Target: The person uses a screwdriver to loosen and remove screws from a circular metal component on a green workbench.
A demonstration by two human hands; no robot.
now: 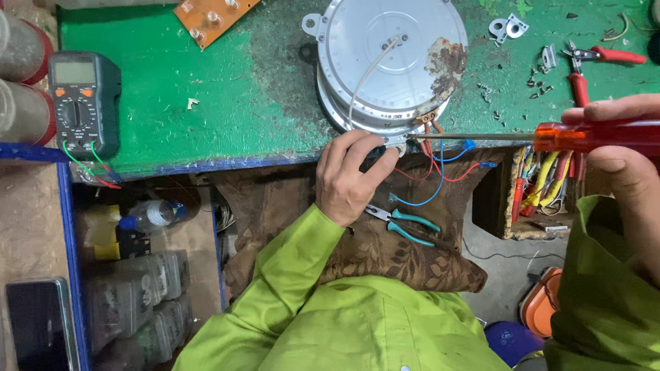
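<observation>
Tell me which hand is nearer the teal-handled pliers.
Left. The left hand grips the round metal unit's edge just above the teal-handled pliers; the right hand holds the red screwdriver far right.

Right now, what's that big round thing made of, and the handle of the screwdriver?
The round plate looks like bare metal, likely aluminium or steel: silvery, dull shine, with a brown rusty patch at one edge. The screwdriver handle in the right hand looks like clear red-orange plastic, since light glows through it; its shaft is thin grey metal. The left hand steadies the plate's edge.
</observation>
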